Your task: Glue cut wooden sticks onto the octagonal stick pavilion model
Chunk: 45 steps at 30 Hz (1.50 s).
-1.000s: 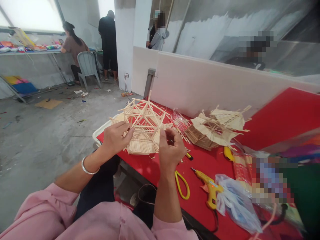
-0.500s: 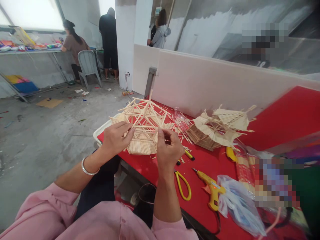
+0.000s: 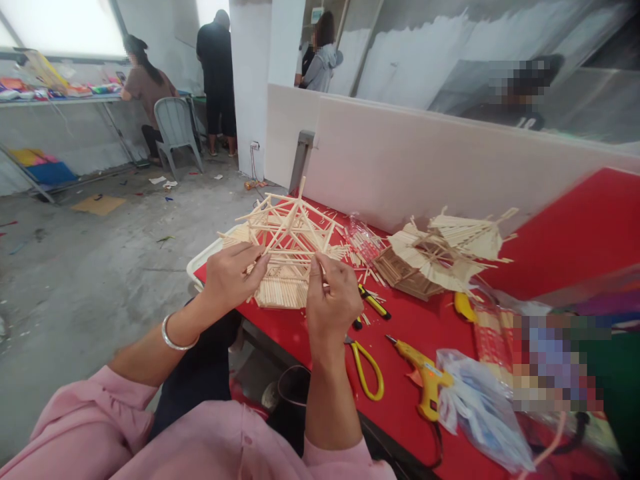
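Observation:
A model pavilion point(image 3: 283, 293) of thin pale wooden sticks stands at the near left end of the red table, its open roof frame rising to a peak. My left hand point(image 3: 231, 275) is closed in a pinch at the left of the roof's front edge. At the right of that edge, my right hand point(image 3: 333, 297) pinches with thumb and forefinger. Between the fingertips runs a thin wooden stick point(image 3: 291, 253), lying along the front of the frame. Whether it is fixed to the frame I cannot tell.
Right of my hand lie a utility knife point(image 3: 375, 303), yellow-handled pliers point(image 3: 370, 373), a yellow glue gun point(image 3: 420, 373) and a plastic bag point(image 3: 480, 407). Behind them sits a second wooden model point(image 3: 415, 273). Loose sticks are scattered nearby. A white board point(image 3: 425, 160) borders the table.
My right hand has shifted slightly left and its fingers have closed more tightly by the stick's right end. My left hand and the pavilion have stayed nearly where they were.

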Each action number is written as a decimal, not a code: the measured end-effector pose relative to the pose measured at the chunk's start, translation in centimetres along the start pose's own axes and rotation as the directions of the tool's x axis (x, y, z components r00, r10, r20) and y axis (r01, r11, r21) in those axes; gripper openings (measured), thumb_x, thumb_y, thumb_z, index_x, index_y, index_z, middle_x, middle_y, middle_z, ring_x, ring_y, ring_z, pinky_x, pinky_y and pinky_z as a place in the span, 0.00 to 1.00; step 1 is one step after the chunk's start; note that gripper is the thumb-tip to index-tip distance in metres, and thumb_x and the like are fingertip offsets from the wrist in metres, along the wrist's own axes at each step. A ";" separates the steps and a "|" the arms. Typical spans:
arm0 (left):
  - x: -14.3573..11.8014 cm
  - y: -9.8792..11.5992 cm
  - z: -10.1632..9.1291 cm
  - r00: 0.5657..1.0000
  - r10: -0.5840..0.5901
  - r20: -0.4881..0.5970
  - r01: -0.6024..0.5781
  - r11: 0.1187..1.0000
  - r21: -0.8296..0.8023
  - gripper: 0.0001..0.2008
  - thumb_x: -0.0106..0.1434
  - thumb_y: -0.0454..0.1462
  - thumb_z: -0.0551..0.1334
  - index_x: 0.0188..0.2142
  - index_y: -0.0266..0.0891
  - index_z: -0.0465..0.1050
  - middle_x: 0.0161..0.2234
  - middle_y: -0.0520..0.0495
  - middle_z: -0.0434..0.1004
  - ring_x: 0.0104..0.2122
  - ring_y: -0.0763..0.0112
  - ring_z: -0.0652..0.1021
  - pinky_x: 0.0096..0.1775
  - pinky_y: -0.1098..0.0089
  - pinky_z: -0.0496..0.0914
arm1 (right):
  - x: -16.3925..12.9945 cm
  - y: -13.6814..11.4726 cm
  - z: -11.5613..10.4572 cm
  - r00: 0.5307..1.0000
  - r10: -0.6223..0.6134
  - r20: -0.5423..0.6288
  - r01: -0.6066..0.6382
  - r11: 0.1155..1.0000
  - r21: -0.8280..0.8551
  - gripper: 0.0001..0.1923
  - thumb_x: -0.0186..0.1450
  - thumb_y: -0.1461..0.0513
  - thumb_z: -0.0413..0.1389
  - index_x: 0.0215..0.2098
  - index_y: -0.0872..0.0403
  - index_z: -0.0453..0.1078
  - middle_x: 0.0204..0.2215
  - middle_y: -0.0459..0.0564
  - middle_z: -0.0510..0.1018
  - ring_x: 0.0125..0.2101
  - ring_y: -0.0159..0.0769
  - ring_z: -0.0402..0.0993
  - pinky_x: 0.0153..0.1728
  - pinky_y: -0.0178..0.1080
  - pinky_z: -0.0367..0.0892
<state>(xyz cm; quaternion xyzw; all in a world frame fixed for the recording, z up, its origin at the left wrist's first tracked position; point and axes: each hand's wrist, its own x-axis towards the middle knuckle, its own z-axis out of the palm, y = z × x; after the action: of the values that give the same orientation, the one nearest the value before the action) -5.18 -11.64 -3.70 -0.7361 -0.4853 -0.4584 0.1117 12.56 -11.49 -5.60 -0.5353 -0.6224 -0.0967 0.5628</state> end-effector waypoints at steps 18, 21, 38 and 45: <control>4.6 3.8 0.1 0.893 0.445 0.065 -0.439 0.832 0.338 0.07 0.66 0.41 0.62 0.34 0.42 0.76 0.34 0.51 0.82 0.34 0.65 0.75 0.35 0.62 0.62 | -0.5 1.0 0.0 0.992 0.126 0.014 -0.126 0.992 0.000 0.17 0.71 0.57 0.52 0.55 0.54 0.71 0.40 0.53 0.84 0.35 0.35 0.82 0.38 0.36 0.75; 5.5 4.1 1.0 0.883 0.437 0.170 -0.469 0.813 0.345 0.10 0.68 0.40 0.60 0.30 0.43 0.75 0.30 0.52 0.80 0.33 0.66 0.73 0.35 0.61 0.58 | -0.4 1.1 -0.1 0.996 0.084 0.011 -0.084 0.996 -0.008 0.15 0.71 0.58 0.52 0.51 0.54 0.74 0.42 0.53 0.84 0.38 0.36 0.82 0.40 0.36 0.74; 5.1 3.7 2.0 0.886 0.376 0.272 -0.449 0.844 0.293 0.13 0.69 0.33 0.56 0.30 0.42 0.76 0.28 0.50 0.80 0.33 0.64 0.72 0.35 0.58 0.57 | -0.4 1.7 -0.2 0.989 0.129 0.072 -0.131 0.991 0.034 0.14 0.71 0.58 0.51 0.45 0.52 0.77 0.38 0.49 0.85 0.33 0.35 0.81 0.36 0.35 0.69; 5.1 3.7 2.0 0.894 0.372 0.249 -0.437 0.845 0.308 0.13 0.69 0.35 0.57 0.29 0.42 0.75 0.28 0.50 0.79 0.33 0.64 0.72 0.35 0.58 0.57 | -0.4 1.6 -0.1 0.991 0.117 0.070 -0.119 0.993 0.024 0.14 0.71 0.59 0.51 0.45 0.52 0.78 0.38 0.49 0.85 0.33 0.34 0.81 0.36 0.34 0.71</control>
<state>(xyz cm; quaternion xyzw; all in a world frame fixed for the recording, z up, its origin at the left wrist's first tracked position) -0.44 -9.17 0.18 -0.8276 -0.4015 -0.2604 0.2934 13.78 -11.20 -6.66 -0.5660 -0.6098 -0.0362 0.5536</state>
